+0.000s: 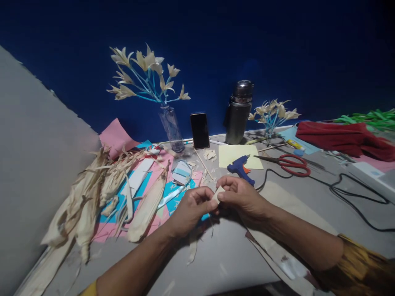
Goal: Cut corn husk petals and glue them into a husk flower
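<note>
Over the middle of the grey table (234, 263), my left hand (191, 207) and my right hand (242, 197) meet, both pinching one small pale piece of corn husk (217, 194) between thumbs and fingertips. Just beyond my right hand lies a blue glue gun (239, 167) on a yellow sheet (237, 155). Dried corn husks (92, 193) are heaped to the left on pink and blue paper (148, 185).
At the back stand a clear bottle of husk flowers (148, 78), a black phone (199, 130), a steel flask (239, 112) and a smaller husk bouquet (273, 113). Red scissors (290, 163), a black cable (348, 193) and a red cloth (342, 137) lie to the right.
</note>
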Demonstrator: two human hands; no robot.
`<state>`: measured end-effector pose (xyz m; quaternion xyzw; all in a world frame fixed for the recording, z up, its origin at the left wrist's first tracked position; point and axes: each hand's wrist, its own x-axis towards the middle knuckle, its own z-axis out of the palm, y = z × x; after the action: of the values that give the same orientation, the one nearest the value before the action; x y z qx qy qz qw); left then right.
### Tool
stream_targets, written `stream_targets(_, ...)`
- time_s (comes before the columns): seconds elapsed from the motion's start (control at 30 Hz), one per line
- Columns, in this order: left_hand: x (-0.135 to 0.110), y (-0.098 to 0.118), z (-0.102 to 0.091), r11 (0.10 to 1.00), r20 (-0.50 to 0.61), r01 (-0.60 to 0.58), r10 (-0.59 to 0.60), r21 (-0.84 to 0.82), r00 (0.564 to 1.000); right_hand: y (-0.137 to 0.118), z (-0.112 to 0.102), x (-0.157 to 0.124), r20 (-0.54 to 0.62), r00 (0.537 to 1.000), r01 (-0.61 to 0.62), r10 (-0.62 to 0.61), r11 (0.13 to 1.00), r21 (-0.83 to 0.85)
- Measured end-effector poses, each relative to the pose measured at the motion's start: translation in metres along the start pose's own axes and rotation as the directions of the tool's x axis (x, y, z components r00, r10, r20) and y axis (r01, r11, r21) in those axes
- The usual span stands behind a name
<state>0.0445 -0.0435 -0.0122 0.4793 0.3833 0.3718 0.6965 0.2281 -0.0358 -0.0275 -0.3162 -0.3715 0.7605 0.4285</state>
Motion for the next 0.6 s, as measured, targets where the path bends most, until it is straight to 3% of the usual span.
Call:
stream_targets(0.13, -0.001, 0.005, -0.003, 1.000, 0.032, -0.011, 0.011, 0.005, 0.999, -0.016, -0.007, 0.003, 0.057, 0.997, -0.063, 0.058, 0.994, 0.094)
stream_targets(0.27, 0.001, 0.005, -0.008, 1.000, 0.019, -0.028, 0.028, -0.011, 0.999, -0.034, -0.011, 0.006, -0.002, 0.999, 0.038, -0.039, 0.955, 0.294)
stream_targets(0.37, 0.002, 0.003, -0.007, 0.999, 0.002, -0.020, 0.020, -0.025, 1.000, -0.023, -0.005, 0.003, -0.058, 0.998, 0.031, -0.019, 0.980, 0.197)
stream_targets(0.5, 0.001, 0.002, -0.005, 0.999, 0.042, 0.005, -0.007, 0.054, 0.999, -0.006, 0.001, 0.000, 0.015, 0.997, -0.080, 0.080, 0.997, 0.016)
stream_targets(0.6, 0.000, 0.002, -0.008, 0.998, 0.075, 0.043, -0.046, 0.035, 0.996, -0.017, -0.008, 0.004, 0.012, 0.998, -0.063, 0.063, 0.997, 0.054)
